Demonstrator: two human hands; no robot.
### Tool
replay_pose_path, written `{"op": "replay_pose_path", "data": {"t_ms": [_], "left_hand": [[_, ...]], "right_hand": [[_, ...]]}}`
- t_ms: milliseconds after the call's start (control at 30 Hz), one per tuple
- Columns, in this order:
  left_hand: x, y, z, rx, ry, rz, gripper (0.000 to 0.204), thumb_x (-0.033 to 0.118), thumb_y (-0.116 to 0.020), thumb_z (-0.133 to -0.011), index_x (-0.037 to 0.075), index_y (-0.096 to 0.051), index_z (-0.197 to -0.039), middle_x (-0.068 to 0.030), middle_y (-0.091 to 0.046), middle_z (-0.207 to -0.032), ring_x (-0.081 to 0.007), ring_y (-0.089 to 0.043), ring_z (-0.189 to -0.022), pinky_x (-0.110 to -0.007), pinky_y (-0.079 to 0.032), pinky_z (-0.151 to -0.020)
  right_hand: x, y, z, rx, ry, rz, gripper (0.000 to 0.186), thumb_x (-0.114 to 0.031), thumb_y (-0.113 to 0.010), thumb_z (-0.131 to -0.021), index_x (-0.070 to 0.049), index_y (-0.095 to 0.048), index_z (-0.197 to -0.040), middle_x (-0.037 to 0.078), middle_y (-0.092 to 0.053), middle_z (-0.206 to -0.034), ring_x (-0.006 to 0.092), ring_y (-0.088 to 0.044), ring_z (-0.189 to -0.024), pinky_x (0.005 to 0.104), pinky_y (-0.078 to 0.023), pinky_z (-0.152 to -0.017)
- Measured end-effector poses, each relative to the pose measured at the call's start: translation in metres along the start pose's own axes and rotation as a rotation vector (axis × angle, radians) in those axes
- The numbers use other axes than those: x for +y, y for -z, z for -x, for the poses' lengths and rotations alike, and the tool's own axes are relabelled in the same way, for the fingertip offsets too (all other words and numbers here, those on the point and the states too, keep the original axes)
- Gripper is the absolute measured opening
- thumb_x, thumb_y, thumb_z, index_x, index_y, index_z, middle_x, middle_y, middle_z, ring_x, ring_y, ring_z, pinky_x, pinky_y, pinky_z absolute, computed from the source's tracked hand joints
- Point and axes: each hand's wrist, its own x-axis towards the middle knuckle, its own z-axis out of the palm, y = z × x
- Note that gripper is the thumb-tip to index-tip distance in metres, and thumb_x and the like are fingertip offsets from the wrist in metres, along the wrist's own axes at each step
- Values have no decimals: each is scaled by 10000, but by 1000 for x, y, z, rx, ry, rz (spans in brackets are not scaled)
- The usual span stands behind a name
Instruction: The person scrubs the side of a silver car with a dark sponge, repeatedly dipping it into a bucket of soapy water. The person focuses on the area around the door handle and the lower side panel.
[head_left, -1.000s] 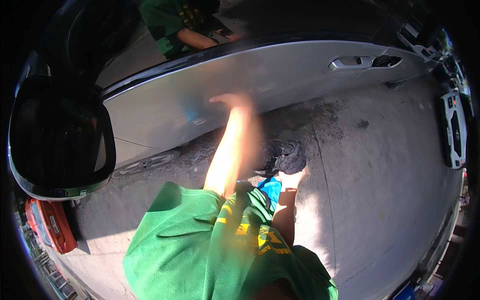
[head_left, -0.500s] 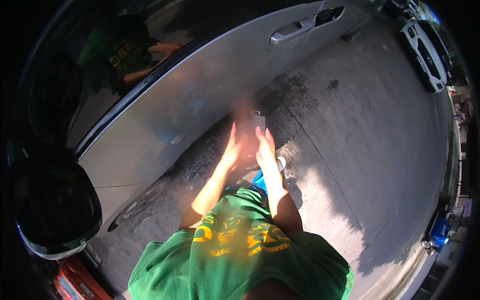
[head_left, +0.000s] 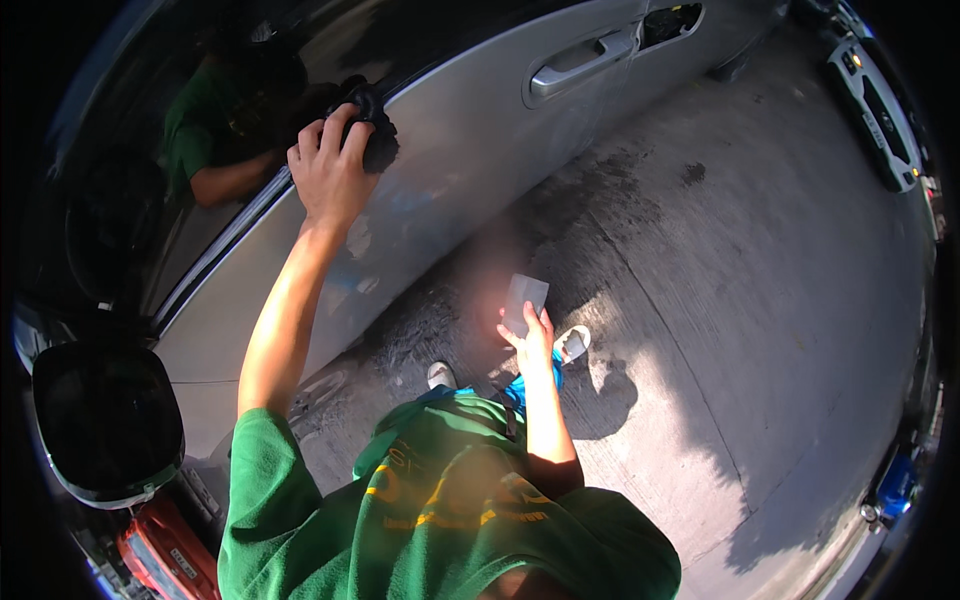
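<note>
My left hand (head_left: 335, 185) is raised to the lower edge of the car's dark window (head_left: 130, 200), its fingers curled over a bunched black cloth-like thing (head_left: 380, 135). That black bundle rests where the glass meets the silver door (head_left: 450, 160); its exact kind is unclear. Lower down and away from the door, my right hand (head_left: 535, 345) grips a flat grey rectangular piece (head_left: 525, 296) between thumb and fingers. The piece sticks up past the fingertips, and I cannot make out its kind.
A side mirror (head_left: 108, 425) juts out at the left. The door handle (head_left: 580, 75) is at the upper right of the door. Concrete ground (head_left: 700, 320) has wet patches beside the car. A white car (head_left: 872, 115), a red car (head_left: 165, 550) and a blue vehicle (head_left: 897, 485) stand farther off.
My left hand has moved from beside the right hand up and left to the window edge, where it now holds the black bundle. My right hand, with the grey piece, has come lower.
</note>
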Motion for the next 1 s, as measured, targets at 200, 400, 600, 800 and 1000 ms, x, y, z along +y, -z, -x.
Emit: {"op": "replay_pose_path", "data": {"t_ms": [200, 400, 600, 800, 1000], "left_hand": [[85, -88, -173, -298, -565, 131, 318, 173, -762, -748, 152, -683, -1056, -48, -635, -1153, -261, -559, -1157, -428, -473, -903], [58, -48, -205, -186, -778, 84, 361, 167, -776, -719, 164, -634, -1050, -28, -583, -1093, -247, -529, -1058, -412, -430, -861], [31, -60, -144, 154, -812, 229, 409, 173, -769, -703, 202, -608, -1077, -29, -584, -1197, -236, -535, -1070, -399, -416, -853], [36, -72, -162, 50, -759, 282, 432, 159, -775, -715, 191, -597, -1108, -39, -576, -1118, -255, -522, -1045, -396, -398, -833], [42, -102, -151, 153, -681, 394, 379, 93, -768, -732, 173, -630, -1076, -42, -570, -1078, -262, -523, -1061, -401, -409, -851]], "right_hand": [[23, 43, -25, 100, 38, -20, 318, -40, -673, -955, -108, -566, -1247, 39, -639, -1173, 195, -629, -1115, 474, -590, -917], [-13, 34, -68, 279, 200, 394, 402, -42, -784, -866, -72, -585, -1215, 59, -688, -1030, 131, -660, -887, 285, -559, -742], [-56, -17, -112, -107, 510, 622, 173, 0, -794, -850, -19, -672, -971, 2, -698, -936, 105, -650, -871, 259, -521, -799], [-71, -175, -117, -292, 697, 744, 950, 62, -775, -748, -79, -362, -1591, 95, -738, -1022, 157, -696, -961, 313, -541, -877], [19, -259, -51, -501, 795, 1051, 1119, 9, -796, -778, -171, -122, -1652, 146, -683, -977, 357, -690, -826, 429, -563, -820]]}}
